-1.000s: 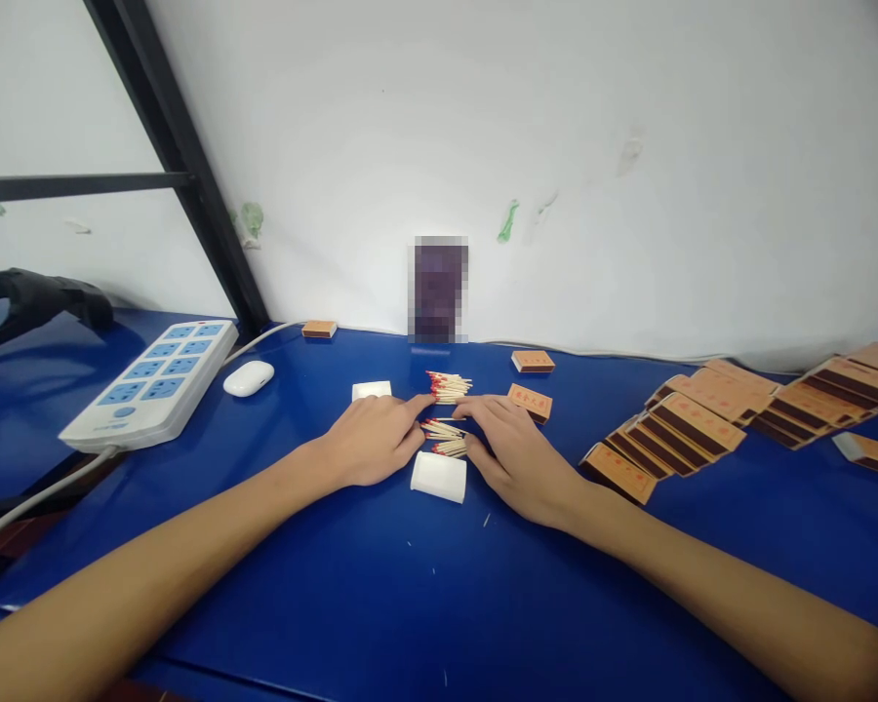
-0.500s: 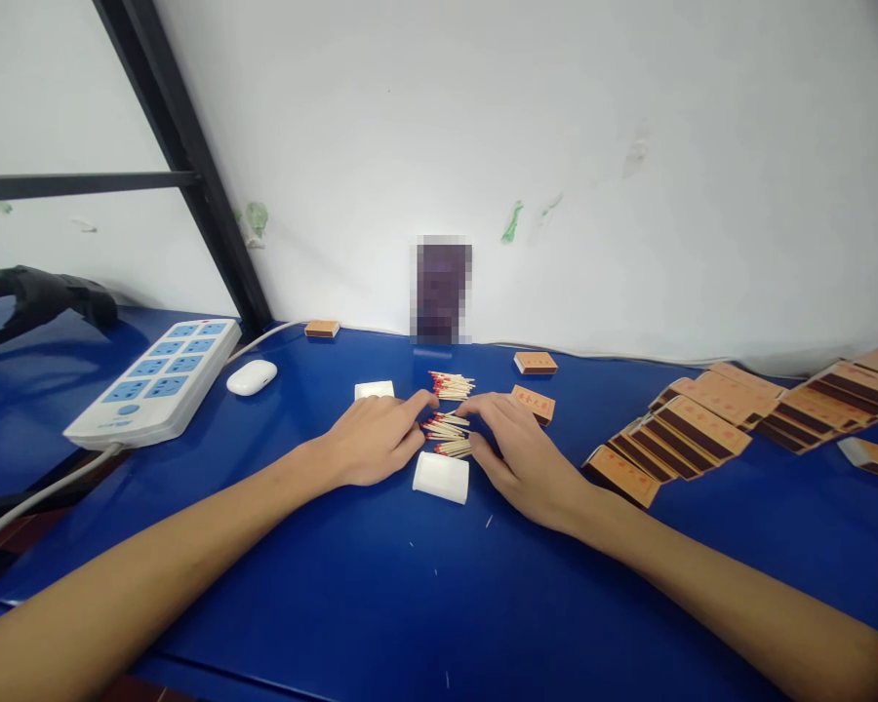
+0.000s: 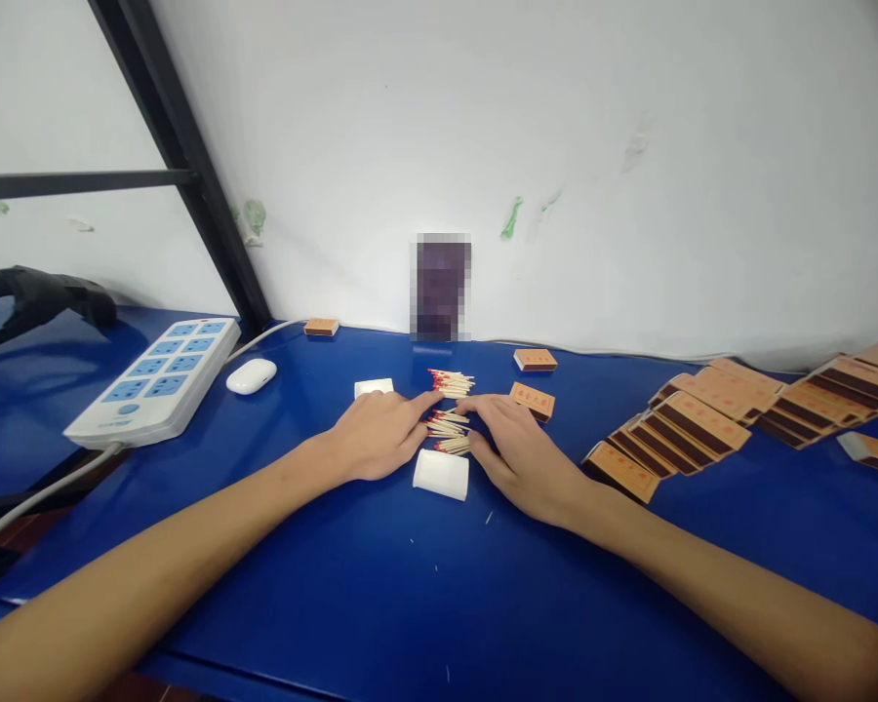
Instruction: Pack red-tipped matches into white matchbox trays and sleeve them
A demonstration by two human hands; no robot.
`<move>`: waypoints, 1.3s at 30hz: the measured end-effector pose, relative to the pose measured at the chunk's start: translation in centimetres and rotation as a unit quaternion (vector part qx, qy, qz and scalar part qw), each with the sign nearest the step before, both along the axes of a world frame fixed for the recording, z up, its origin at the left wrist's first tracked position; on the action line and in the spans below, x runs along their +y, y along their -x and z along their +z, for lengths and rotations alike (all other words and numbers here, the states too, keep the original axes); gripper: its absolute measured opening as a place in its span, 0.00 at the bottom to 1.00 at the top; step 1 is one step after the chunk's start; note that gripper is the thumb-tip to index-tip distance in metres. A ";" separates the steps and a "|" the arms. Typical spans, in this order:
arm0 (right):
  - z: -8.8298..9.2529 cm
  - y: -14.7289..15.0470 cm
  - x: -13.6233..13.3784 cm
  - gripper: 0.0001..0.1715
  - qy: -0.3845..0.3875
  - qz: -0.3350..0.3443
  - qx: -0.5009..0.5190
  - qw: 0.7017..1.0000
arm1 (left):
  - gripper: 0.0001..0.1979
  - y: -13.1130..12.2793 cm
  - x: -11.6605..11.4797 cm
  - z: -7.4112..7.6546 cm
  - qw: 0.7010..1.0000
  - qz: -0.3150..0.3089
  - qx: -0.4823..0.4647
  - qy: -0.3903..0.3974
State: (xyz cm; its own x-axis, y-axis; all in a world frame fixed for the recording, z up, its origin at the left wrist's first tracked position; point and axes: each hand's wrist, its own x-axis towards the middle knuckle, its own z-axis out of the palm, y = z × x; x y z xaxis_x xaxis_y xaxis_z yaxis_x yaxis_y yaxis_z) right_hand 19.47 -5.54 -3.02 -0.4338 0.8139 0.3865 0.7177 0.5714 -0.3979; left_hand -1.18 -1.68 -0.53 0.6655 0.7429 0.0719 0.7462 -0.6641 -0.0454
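Observation:
Wooden matches with red heads lie on the blue table in small piles: a far pile, a middle pile and a near pile. My left hand is on their left, index finger stretched to the gap between the far and middle piles, thumb lower down by the red heads. From the right, my right hand has its index finger and thumb spread at the plain ends of the matches. A white matchbox tray sits just in front; another white tray is partly behind my left hand.
Orange matchboxes stand behind my right hand, one nearer and one farther. Many overlapping matchboxes spread to the right. At left are a power strip, a white earbud case and a black metal frame. A wall closes the back.
My left index finger has shifted slightly right, farther in between the far and middle piles. My right hand stays nearly where it was.

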 end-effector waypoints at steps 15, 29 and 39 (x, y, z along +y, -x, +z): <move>-0.3 -0.1 -0.1 0.17 0.030 -0.026 -0.009 0.999 | 0.24 0.2 0.2 -0.2 1.000 -0.018 -0.004 -0.003; -0.1 0.0 -0.2 0.18 0.024 -0.029 0.010 0.999 | 0.23 0.1 0.0 0.0 0.999 -0.005 -0.040 0.027; -0.4 -0.1 0.0 0.18 -0.019 -0.004 0.027 0.999 | 0.19 0.3 -0.3 -0.1 0.997 -0.014 -0.066 0.032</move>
State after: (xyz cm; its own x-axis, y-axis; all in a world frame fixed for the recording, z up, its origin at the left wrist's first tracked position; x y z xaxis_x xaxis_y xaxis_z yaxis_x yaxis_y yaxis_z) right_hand 19.58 -5.51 -3.42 -0.4054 0.8017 0.4392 0.7008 0.5811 -0.4139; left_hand -1.48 -1.97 -0.62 0.6734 0.7305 0.1134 0.7246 -0.6827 0.0943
